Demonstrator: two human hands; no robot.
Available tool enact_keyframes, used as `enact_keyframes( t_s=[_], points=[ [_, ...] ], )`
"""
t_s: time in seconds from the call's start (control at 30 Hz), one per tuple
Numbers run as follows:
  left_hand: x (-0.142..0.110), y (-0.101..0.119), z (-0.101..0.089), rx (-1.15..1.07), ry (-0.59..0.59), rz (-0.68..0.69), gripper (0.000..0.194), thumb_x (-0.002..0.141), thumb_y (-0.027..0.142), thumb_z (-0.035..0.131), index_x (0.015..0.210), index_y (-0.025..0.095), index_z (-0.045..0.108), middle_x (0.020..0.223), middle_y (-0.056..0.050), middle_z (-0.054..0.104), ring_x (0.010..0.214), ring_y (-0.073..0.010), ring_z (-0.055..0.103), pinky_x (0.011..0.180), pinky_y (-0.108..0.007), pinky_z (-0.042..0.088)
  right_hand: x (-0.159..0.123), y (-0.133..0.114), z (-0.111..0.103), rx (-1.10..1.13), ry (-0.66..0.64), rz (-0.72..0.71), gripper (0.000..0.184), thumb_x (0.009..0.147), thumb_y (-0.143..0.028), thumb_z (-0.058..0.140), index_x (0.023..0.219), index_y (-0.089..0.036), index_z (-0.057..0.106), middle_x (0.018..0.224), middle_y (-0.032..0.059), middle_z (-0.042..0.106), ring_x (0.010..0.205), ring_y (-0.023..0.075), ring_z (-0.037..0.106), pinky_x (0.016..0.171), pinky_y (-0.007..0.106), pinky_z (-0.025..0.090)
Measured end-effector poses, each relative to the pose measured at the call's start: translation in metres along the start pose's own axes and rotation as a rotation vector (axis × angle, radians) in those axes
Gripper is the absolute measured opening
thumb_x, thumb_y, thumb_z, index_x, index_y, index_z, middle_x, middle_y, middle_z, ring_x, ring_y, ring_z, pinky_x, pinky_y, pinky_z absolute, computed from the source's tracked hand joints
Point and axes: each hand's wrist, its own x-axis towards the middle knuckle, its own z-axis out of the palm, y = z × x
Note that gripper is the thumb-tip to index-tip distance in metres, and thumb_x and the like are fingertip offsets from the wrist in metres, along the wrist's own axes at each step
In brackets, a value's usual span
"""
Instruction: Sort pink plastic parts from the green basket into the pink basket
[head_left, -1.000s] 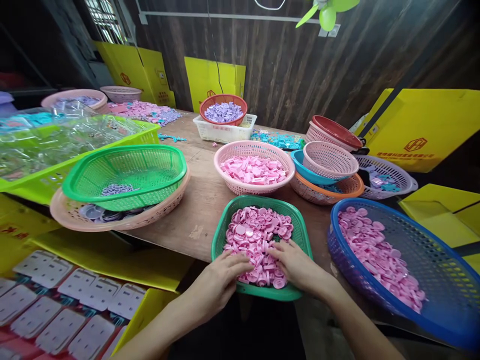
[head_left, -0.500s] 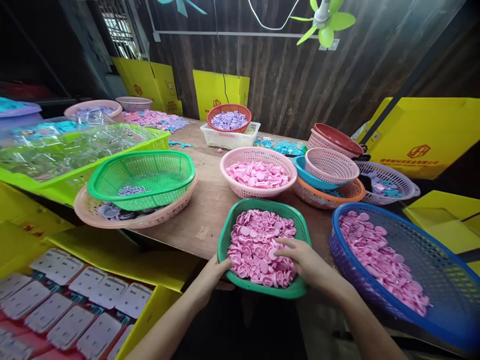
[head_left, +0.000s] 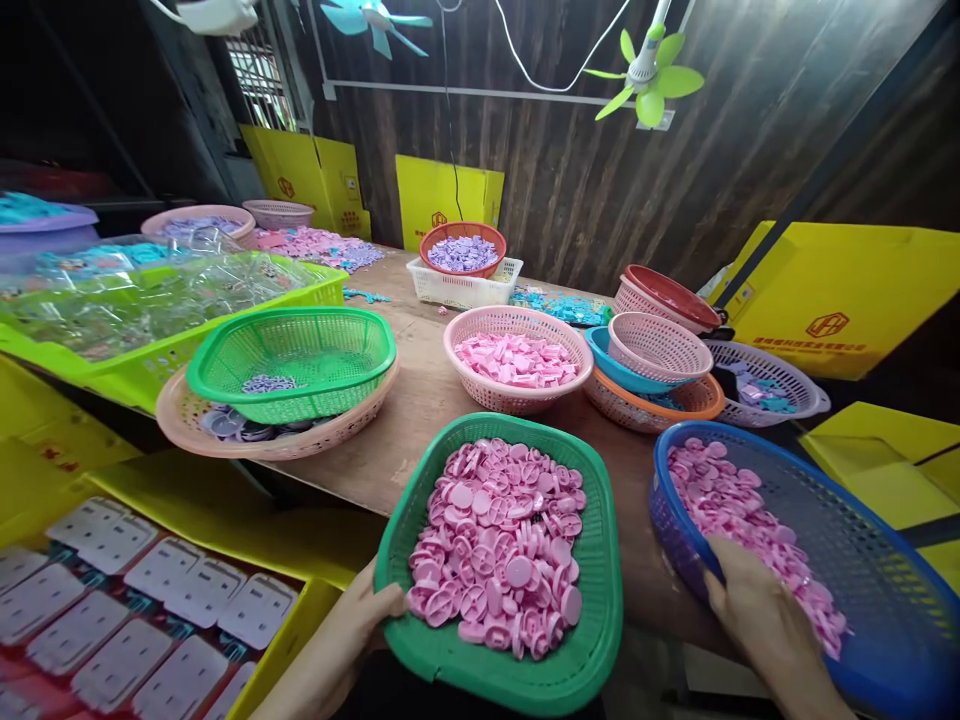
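The person is at the near edge of the wooden table (head_left: 420,400) and holds a green basket (head_left: 592,560) full of pink round caps (head_left: 499,545). The left hand (head_left: 356,615) grips the basket's near left rim, fingers closed around it, thumb on top. The basket looks lifted and tilted toward the person, and it hangs partly past the table edge.

The right hand (head_left: 754,600) is inside the big blue basket (head_left: 862,520) at the near right corner of the table. It lies on the heap of pink pieces (head_left: 739,515) there, palm down. If its fingers close on any piece, I cannot tell; they are hidden under the hand.

I judge the step is the handling of pink parts between these two baskets. The left wrist is bent inward and carries the weight alone, so the basket must be kept level or the caps can slide over the low rim.

Behind, a pink basket (head_left: 517,395) with more pink parts stands near the middle of the table.
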Motion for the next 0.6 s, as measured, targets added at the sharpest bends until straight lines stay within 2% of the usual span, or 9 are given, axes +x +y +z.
enact_keyframes(
  t_s=[0.13,0.27,0.37,0.5,0.6],
  points=[
    [-0.015,0.018,-0.013,-0.081,0.127,0.024,0.053,0.054,0.015,0.059,0.106,0.019,0.053,0.063,0.002,0.062,0.057,-0.0179,0.059,0.054,-0.028,0.047,-0.013,-0.053,-0.001,0.057,0.047,-0.084,0.013,0.074,-0.015,0.045,0.083,-0.022,0.051,0.081,0.0083,0.062,0.076,0.025,0.059,0.066,0.035,0.044],
    [-0.029,0.047,-0.013,-0.087,0.191,0.12,0.053,0.05,0.018,0.067,0.102,0.017,0.057,0.076,-0.003,0.067,0.065,-0.023,0.063,0.058,-0.032,0.051,-0.022,-0.115,-0.009,0.16,0.083,-0.125,0.018,0.074,-0.008,0.046,0.085,-0.021,0.052,0.077,0.0053,0.06,0.074,0.0219,0.058,0.064,0.032,0.043],
    [-0.032,0.063,-0.014,-0.056,0.223,0.162,0.052,0.048,0.019,0.071,0.098,0.018,0.059,0.08,-0.003,0.068,0.069,-0.024,0.064,0.06,-0.033,0.052,-0.02,-0.156,-0.02,0.218,0.097,-0.13,0.019,0.075,-0.006,0.048,0.086,-0.02,0.054,0.078,0.0055,0.061,0.074,0.0217,0.058,0.064,0.031,0.044],
    [-0.018,0.076,-0.014,-0.014,0.16,0.2,0.046,0.048,0.017,0.073,0.092,0.016,0.059,0.083,-0.003,0.067,0.066,-0.0202,0.063,0.057,-0.03,0.053,-0.008,-0.201,-0.032,0.281,0.13,-0.105,0.022,0.075,-0.007,0.051,0.093,-0.018,0.058,0.083,0.0086,0.063,0.079,0.0236,0.058,0.069,0.033,0.046],
    [-0.002,0.083,-0.006,0.0,0.104,0.256,0.039,0.049,0.016,0.072,0.086,0.015,0.058,0.076,-0.001,0.065,0.06,-0.0163,0.06,0.055,-0.028,0.053,-0.005,-0.222,-0.038,0.311,0.133,-0.136,0.023,0.076,-0.012,0.052,0.098,-0.015,0.06,0.089,0.0117,0.064,0.087,0.0266,0.057,0.073,0.037,0.046]
  ],
)
